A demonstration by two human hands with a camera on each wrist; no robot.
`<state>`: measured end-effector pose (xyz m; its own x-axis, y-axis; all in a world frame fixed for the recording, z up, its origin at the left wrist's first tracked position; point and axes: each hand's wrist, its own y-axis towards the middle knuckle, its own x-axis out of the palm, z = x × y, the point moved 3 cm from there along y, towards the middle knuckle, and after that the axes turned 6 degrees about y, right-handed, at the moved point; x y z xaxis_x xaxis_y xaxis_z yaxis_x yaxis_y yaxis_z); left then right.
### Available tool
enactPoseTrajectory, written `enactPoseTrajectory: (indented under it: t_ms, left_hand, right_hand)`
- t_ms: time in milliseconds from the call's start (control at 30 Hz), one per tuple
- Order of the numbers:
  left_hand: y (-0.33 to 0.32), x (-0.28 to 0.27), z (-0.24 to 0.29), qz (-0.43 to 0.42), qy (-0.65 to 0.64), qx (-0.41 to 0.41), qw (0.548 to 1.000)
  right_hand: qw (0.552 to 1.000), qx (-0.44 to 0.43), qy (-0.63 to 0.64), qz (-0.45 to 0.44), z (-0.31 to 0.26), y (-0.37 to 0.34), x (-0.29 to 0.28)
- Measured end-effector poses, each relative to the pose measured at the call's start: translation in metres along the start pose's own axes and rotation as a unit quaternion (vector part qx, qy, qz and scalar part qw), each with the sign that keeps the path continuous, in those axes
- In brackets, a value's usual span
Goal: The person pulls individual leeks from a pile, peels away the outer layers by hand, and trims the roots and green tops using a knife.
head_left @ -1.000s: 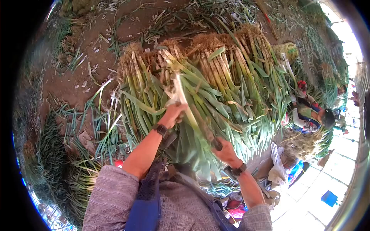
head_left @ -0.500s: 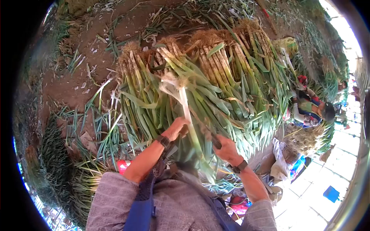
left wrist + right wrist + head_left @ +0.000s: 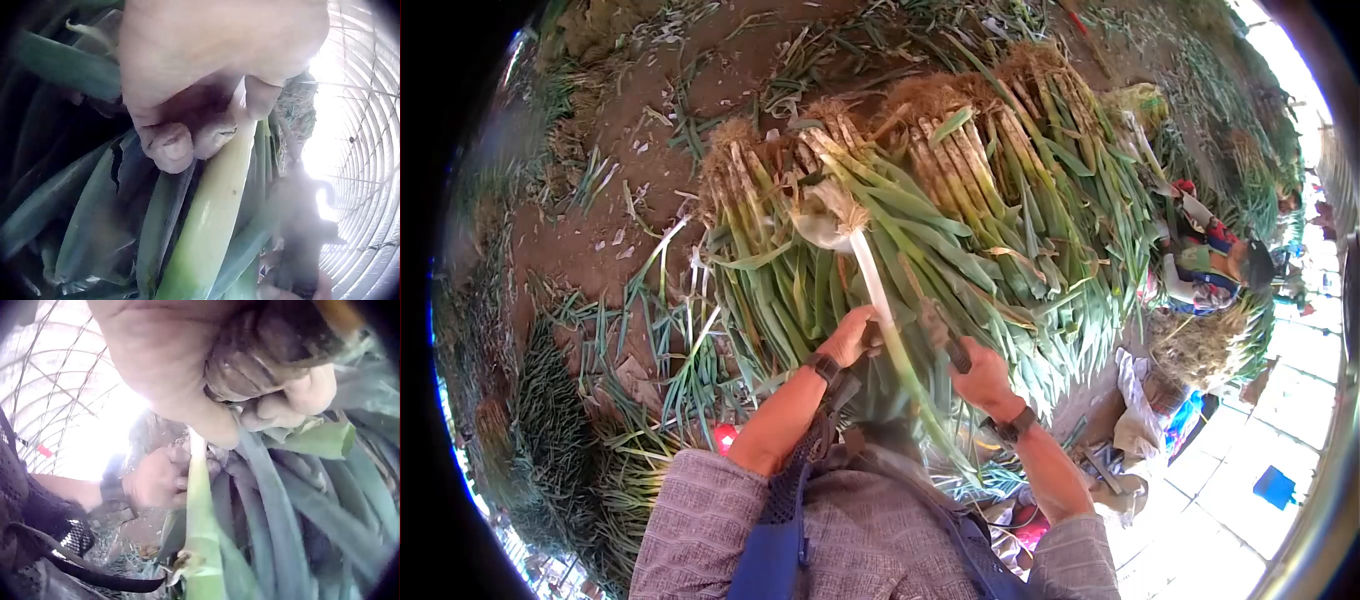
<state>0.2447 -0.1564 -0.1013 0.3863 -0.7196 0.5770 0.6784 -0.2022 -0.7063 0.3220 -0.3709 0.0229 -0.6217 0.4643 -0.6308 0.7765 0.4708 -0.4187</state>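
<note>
In the head view my left hand (image 3: 852,336) grips a leek (image 3: 870,270) by its white shaft, root end up and leaves trailing down toward my body. The left wrist view shows curled fingers (image 3: 172,147) around the pale shaft (image 3: 219,187). Pale loose skin (image 3: 825,230) hangs beside the roots. My right hand (image 3: 983,380) holds a narrow tool (image 3: 935,325) just right of the leek, its blade blurred. In the right wrist view the fingers wrap its worn, brown bound handle (image 3: 256,359). Both hands are over a thick layer of leeks (image 3: 1000,235).
Bundled leeks lie with roots away from me. Leaf scraps (image 3: 665,330) litter the brown ground at left, beside a dark green heap (image 3: 550,430). Another person (image 3: 1210,265) crouches at the right, near a root pile (image 3: 1200,345) and a pale sack (image 3: 1135,405).
My left hand has moved down, bringing the leek lower, and its root end now shows apart from the bundles. The pale skin has swung to the left. My right hand has shifted only slightly.
</note>
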Motion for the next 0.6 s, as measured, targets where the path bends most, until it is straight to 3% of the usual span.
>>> enactPoseTrajectory:
  t_ms: [33,100,133,267,333,500,567,600]
  left_hand:
    - [-0.004,0.002,0.004,0.005,0.002,-0.006,1.000]
    - [-0.005,-0.002,0.000,-0.005,0.001,-0.011,1.000]
    - [-0.004,-0.004,-0.001,-0.006,-0.009,-0.004,1.000]
    - [-0.002,-0.004,-0.003,0.008,-0.035,0.022,0.999]
    - [-0.004,-0.008,-0.004,0.005,-0.041,0.038,0.998]
    - [-0.010,0.009,-0.009,0.036,-0.131,0.055,0.989]
    - [-0.014,0.000,-0.010,-0.024,-0.270,0.072,0.960]
    - [-0.022,-0.001,-0.003,0.018,-0.238,0.078,0.968]
  right_hand:
    - [1.000,-0.002,0.002,0.001,-0.007,0.003,-0.002]
    - [0.994,-0.074,-0.021,-0.083,-0.023,0.004,0.000]
    - [0.994,-0.095,-0.013,-0.051,-0.022,0.006,0.004]
    - [0.998,-0.026,-0.060,-0.020,-0.025,0.023,0.007]
    - [0.989,-0.034,-0.083,-0.119,-0.038,0.022,0.011]
    - [0.997,-0.003,-0.042,-0.065,-0.041,0.014,0.017]
    - [0.998,-0.016,-0.041,-0.040,-0.044,0.007,0.022]
    - [0.998,-0.023,-0.041,-0.041,-0.043,0.004,0.026]
